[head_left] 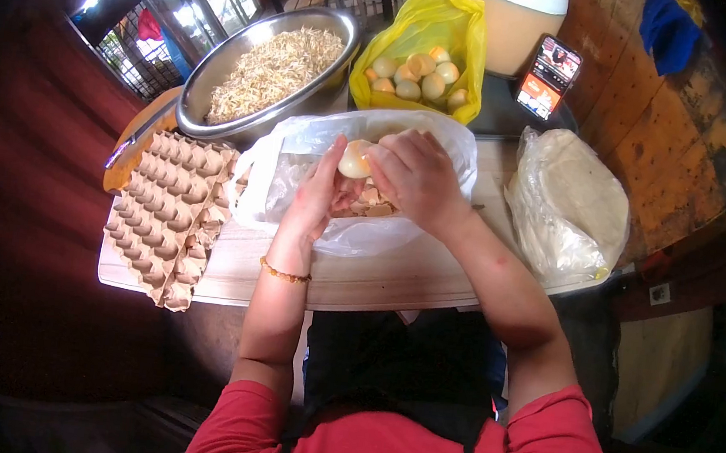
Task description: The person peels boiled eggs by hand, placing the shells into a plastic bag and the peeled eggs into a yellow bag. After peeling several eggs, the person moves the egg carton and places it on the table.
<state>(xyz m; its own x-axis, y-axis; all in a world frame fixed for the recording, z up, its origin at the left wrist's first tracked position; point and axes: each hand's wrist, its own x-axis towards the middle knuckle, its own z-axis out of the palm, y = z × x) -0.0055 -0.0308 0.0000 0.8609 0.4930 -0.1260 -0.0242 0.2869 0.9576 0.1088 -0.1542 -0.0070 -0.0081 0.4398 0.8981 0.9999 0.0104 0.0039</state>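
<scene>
Between my hands is an egg (354, 161), pale and smooth on most of the side I see, with an orange-brown patch near my right fingers. My left hand (323, 183) cups it from the left, thumb up along its side. My right hand (416, 175) has its fingertips pinched against the egg's right side; what they grip there, perhaps shell, is too small to make out. Both hands are over an open white plastic bag (275, 187). Inside the bag, below the hands, lie brown eggshell pieces (371, 205).
Behind the bag stand a yellow bag (473, 36) of several eggs and a metal bowl (191, 109) of bean sprouts. Cardboard egg trays (168, 208) lie at left. On the right are a clear bag of pale round sheets (571, 203) and a propped phone (549, 78).
</scene>
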